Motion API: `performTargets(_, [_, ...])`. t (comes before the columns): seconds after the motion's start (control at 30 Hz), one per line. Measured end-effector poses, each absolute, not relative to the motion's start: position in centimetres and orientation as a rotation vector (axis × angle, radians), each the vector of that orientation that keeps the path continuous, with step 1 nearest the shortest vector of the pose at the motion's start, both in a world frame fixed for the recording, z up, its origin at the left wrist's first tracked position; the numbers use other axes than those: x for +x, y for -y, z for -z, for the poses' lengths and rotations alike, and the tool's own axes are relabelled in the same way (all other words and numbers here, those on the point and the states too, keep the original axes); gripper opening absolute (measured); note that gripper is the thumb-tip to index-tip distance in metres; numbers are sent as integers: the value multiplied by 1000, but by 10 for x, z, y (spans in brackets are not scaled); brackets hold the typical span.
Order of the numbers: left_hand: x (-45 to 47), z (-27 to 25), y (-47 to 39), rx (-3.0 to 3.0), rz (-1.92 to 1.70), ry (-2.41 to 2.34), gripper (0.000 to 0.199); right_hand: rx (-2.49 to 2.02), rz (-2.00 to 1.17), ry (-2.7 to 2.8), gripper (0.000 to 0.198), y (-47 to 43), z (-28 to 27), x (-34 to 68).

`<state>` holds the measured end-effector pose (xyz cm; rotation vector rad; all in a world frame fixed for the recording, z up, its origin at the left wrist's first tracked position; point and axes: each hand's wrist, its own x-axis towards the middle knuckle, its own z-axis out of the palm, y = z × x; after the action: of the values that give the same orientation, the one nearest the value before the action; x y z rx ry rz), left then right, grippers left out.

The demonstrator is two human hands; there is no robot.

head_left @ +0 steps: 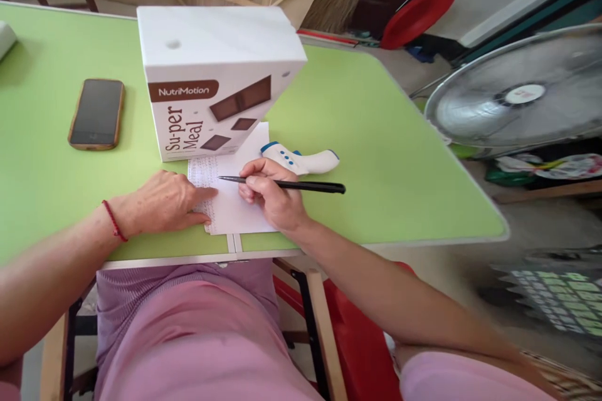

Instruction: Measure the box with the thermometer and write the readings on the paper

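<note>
My right hand (273,195) grips a black pen (310,186), whose tip points left over a sheet of white paper (239,213). Whether the tip touches the paper I cannot tell. Rows of small handwriting cover the paper's left part. My left hand (164,202) rests at the paper's left edge, index finger and thumb stretched apart on the written part, holding nothing. Just beyond both hands stands a white NutriMotion box (221,37), hiding the far part of the paper. A white and blue handheld thermometer (305,160) lies right behind my right hand.
A smartphone (96,114) in a brown case lies on the green table (376,156), left of the box. Part of a white object (5,39) shows at the table's far left. Beyond the right side stand a large fan (522,91) and a red plastic item (418,15).
</note>
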<state>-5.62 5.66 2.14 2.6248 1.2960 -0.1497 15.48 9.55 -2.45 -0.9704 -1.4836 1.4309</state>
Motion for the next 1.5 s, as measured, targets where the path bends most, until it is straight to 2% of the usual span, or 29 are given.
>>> performTargets(0.2, [-61, -23, -56, 2616, 124, -1337, 32, -1059, -1148, 1760, 15, -90, 21, 154])
performTargets(0.47, [-59, -29, -58, 2522, 207, -1350, 33, -1039, -929, 1857, 12, -87, 24, 151])
performTargets(1.5, [-58, -31, -58, 2462, 216, -1357, 35, -910, -844, 1882, 9, -90, 31, 152])
